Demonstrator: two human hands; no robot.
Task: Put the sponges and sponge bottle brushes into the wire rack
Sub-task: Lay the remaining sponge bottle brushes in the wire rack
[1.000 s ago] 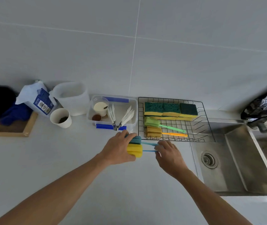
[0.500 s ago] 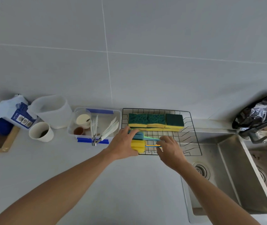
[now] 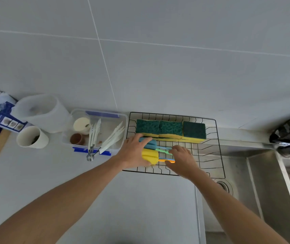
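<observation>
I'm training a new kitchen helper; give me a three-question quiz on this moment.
1. True or false: the green-topped sponges lie along the far side of the wire rack.
2. What does the left hand grip? A) paper cup B) brush heads C) tongs
3. Which colour is the brush head nearest the person?

Key: 1 true; 2 B; 3 yellow. The right hand holds the brush handles.

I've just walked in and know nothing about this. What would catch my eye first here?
Probably the two hands meeting over the black wire rack beside the steel sink: the left hand grips the yellow and blue sponge bottle brushes, and the right hand holds their thin handles. Behind them, a row of green-topped yellow sponges lines the rack's far side.
</observation>
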